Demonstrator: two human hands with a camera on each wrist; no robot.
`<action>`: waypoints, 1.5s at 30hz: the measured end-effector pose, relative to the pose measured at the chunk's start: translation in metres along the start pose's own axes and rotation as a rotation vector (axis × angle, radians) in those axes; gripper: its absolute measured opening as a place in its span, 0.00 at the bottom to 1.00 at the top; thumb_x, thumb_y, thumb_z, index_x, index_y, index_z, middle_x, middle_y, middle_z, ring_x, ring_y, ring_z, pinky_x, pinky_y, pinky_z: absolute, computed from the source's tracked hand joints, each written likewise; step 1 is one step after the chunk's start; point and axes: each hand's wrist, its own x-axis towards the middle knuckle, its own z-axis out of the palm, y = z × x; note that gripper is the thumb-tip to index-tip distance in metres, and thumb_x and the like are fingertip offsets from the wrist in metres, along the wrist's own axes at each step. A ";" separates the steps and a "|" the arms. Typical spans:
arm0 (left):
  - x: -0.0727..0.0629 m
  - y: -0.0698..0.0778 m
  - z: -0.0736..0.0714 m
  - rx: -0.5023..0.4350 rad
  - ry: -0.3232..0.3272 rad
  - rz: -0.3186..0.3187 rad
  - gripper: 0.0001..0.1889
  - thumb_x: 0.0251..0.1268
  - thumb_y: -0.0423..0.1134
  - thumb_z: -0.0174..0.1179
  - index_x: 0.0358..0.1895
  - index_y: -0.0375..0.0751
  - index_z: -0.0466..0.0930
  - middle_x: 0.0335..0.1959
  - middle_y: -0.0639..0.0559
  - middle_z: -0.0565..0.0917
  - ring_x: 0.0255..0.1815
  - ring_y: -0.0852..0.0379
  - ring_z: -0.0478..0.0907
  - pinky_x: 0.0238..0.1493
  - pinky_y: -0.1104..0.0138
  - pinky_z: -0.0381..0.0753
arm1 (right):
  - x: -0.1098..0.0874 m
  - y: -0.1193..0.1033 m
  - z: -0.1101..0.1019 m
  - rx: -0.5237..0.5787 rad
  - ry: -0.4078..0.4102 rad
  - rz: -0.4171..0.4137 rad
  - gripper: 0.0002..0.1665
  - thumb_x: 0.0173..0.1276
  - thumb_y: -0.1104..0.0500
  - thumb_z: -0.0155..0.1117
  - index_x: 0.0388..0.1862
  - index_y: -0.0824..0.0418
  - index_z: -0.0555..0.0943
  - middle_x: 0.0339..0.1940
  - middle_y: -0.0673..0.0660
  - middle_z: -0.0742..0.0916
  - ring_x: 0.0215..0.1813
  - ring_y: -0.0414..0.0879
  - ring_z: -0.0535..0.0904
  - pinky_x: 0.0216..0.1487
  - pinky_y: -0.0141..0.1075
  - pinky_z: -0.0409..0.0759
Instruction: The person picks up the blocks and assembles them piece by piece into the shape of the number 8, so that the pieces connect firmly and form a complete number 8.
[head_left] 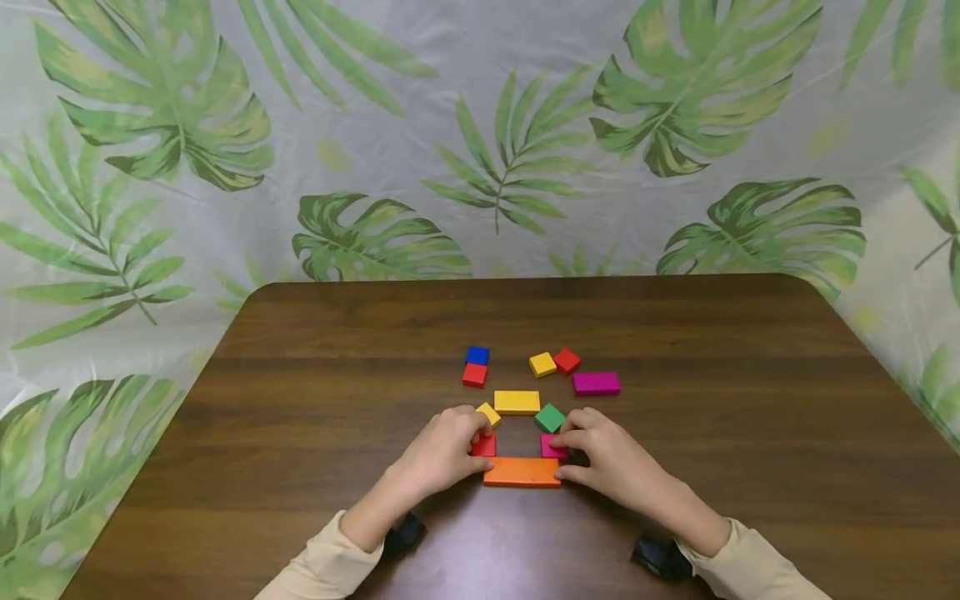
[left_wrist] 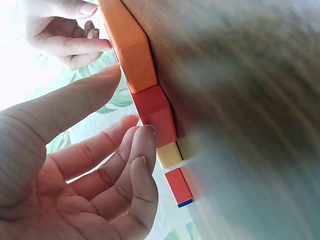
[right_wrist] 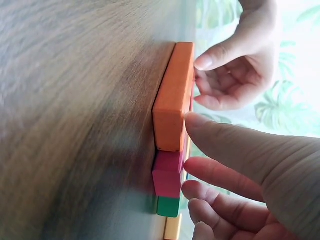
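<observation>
A long orange block [head_left: 521, 472] lies nearest the person. Behind its left end is a red block [head_left: 484, 445], and behind its right end a magenta block [head_left: 552, 447]. My left hand [head_left: 448, 450] has its thumb at the orange block's left end and its fingertips at the red block. The thumb of my right hand [head_left: 611, 454] touches the orange block's right end; its index fingertip is at the magenta block [right_wrist: 168, 175]. Beyond are a tilted yellow block [head_left: 489, 414], a tilted green block [head_left: 550, 417] and a yellow bar [head_left: 517, 402] between them.
Farther back on the brown wooden table [head_left: 337, 375], a blue block [head_left: 477, 356] touches a red one [head_left: 475, 375]. To their right lie a yellow block [head_left: 542, 365], a red block [head_left: 567, 361] and a purple bar [head_left: 596, 384]. A leaf-patterned curtain [head_left: 517, 242] hangs behind.
</observation>
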 end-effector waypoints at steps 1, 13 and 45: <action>0.000 0.000 0.000 0.006 -0.001 0.004 0.15 0.46 0.40 0.72 0.36 0.38 0.80 0.25 0.53 0.73 0.25 0.63 0.65 0.27 0.76 0.67 | 0.000 0.000 0.000 0.001 -0.003 0.002 0.15 0.47 0.56 0.77 0.35 0.59 0.87 0.32 0.47 0.80 0.37 0.37 0.70 0.37 0.28 0.74; -0.002 0.001 0.000 0.021 0.004 0.013 0.15 0.46 0.40 0.73 0.36 0.38 0.81 0.25 0.53 0.74 0.24 0.64 0.65 0.26 0.76 0.67 | -0.001 -0.001 0.001 0.007 -0.007 0.008 0.16 0.48 0.55 0.76 0.36 0.59 0.87 0.32 0.46 0.79 0.38 0.37 0.70 0.37 0.28 0.74; 0.038 -0.036 -0.022 -0.031 0.148 -0.159 0.13 0.49 0.35 0.70 0.41 0.38 0.84 0.33 0.48 0.82 0.25 0.61 0.72 0.26 0.71 0.71 | 0.000 -0.003 -0.001 -0.008 -0.014 0.044 0.16 0.47 0.57 0.77 0.36 0.60 0.87 0.32 0.46 0.80 0.38 0.38 0.72 0.38 0.29 0.76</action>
